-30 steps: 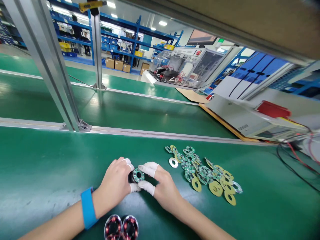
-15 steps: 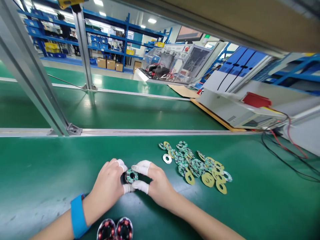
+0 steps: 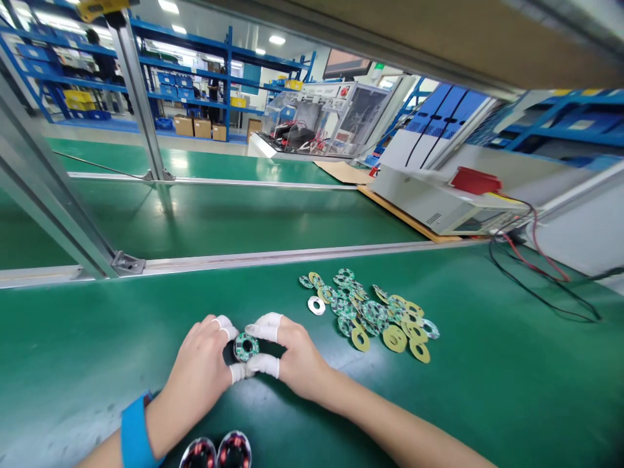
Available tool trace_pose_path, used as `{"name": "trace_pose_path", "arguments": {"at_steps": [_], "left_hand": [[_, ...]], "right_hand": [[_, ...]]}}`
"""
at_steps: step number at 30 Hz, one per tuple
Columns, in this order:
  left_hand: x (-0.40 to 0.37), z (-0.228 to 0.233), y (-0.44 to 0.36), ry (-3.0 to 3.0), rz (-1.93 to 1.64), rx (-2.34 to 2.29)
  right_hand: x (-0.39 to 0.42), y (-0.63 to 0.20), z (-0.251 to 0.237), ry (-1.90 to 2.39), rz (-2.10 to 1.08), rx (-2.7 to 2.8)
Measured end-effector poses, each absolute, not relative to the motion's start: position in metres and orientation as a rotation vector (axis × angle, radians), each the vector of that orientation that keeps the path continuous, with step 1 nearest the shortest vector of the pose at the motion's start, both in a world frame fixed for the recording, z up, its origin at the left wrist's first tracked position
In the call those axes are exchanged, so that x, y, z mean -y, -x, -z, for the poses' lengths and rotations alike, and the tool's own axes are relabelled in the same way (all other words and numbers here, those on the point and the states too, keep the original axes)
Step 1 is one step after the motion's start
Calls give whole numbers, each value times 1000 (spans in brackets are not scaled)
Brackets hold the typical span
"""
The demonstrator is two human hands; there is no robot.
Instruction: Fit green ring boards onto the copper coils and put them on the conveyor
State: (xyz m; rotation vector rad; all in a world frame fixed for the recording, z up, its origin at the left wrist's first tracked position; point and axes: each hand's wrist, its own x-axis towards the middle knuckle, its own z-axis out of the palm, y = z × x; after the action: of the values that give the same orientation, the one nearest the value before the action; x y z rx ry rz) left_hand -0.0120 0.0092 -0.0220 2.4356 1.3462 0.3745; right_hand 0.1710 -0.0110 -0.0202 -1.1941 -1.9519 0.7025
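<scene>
Left hand (image 3: 202, 367) pinching ring board (image 3: 245, 346) on black part | right hand (image 3: 292, 361) gripping same board | loose rings (image 3: 370, 315) just right | coils (image 3: 217, 452) near wrist

Green mat (image 3: 88, 338) lies open leftward; ring boards (image 3: 370, 315) crowd the right.

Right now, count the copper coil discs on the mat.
2: the coil discs lie side by side at the near edge, below the left hand, partly cut off by the frame; others may be out of view.

Green bench (image 3: 487, 364): ring boards (image 3: 370, 312), perhaps coils (image 3: 217, 453).
</scene>
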Motion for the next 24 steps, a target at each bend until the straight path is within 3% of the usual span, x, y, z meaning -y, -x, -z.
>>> {"name": "trace_pose_path", "arguments": {"at_steps": [24], "left_hand": [[-10,22,12,-2454,-393,-1351]], "right_hand": [[12,-168,22,1218,-652,1922]]}}
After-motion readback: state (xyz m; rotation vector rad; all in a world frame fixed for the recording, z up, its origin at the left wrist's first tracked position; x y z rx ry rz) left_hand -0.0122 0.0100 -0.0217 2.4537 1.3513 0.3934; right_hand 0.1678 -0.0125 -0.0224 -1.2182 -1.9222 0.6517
